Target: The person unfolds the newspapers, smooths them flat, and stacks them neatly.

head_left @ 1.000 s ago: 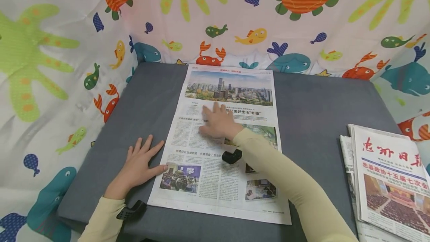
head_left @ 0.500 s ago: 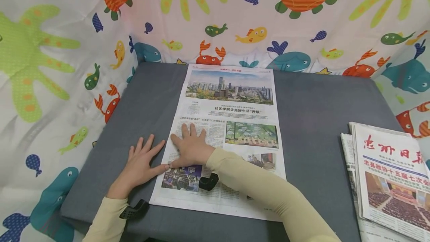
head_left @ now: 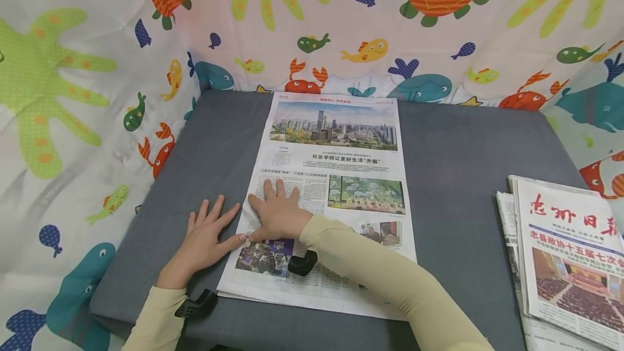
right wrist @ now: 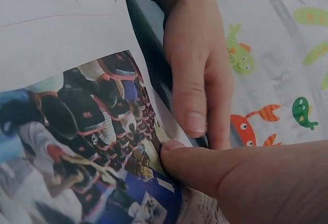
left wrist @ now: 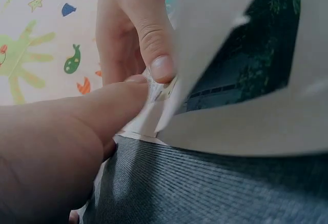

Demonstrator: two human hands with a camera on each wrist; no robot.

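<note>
Backdrop: printed sea-creature cloth (head_left: 73, 96) rising behind and to both sides of the grey pad.
Grey pad (head_left: 463, 150): the landmark; everything below rests on it.
Newspaper sheet (head_left: 336, 167): flat along the pad's middle, running from far edge to near edge; its left edge is lifted slightly by the thumbs.
Newspaper stack (head_left: 565, 253): at the pad's right edge, well apart from the sheet.
Right hand (head_left: 275, 213): fingers straight, palm down on the sheet's left part; thumb tip on the sheet's left edge.
Left hand (head_left: 207, 234): fingers spread flat on the pad just left of the sheet; thumb touching the sheet's edge, meeting the right thumb.
</note>
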